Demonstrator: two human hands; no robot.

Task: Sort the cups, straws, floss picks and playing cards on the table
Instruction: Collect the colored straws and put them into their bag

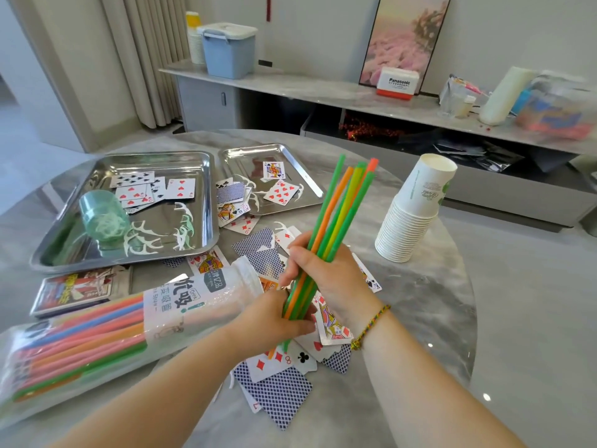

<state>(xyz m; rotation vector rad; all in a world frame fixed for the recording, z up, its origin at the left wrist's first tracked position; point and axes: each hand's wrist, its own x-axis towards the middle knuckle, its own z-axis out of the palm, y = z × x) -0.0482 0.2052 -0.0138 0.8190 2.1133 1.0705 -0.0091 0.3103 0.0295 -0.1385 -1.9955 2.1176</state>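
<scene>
Left hand point(274, 320) and right hand point(332, 274) grip slim, smooth tubular straws point(340, 205).

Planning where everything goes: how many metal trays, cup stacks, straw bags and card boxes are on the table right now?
Metal trays: 2
Cup stacks: 1
Straw bags: 1
Card boxes: 1
Total: 5

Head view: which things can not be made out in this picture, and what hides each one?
All in the head view:
1. Straw bundle: its lower part is hidden by the left hand and right hand that grip it.
2. Straw pack: its left end is cut off by the picture edge.
3. Playing cards: several lie face down or under the hands.
4. Colourful bags: blurred, near the right edge.
</scene>
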